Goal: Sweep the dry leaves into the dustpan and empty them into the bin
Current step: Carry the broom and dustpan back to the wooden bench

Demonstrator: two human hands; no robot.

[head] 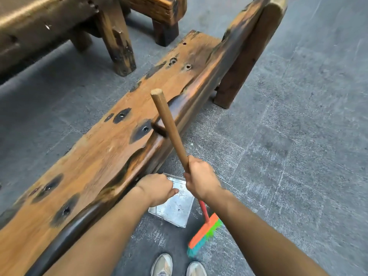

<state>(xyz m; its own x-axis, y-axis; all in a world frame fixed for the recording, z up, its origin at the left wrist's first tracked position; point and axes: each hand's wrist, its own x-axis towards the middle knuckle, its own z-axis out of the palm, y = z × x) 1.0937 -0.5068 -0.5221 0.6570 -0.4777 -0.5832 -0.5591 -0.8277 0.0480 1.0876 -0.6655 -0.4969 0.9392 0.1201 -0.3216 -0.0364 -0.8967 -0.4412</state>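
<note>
Grey stone floor (298, 136), wood bench (111, 148) left. R hand (201, 179) fisted on broom (205, 234) handle; L hand (157, 189) closed on dustpan (175, 211) top, steadying. No leaves/bin visible.

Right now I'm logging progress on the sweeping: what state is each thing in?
Broom: tilted, bristles at the floor, handle gripped by right hand.
Dustpan: on the floor beside the bench, no leaves visible inside.
Left hand: closed above the dustpan; whether it grips anything is unclear.
</note>
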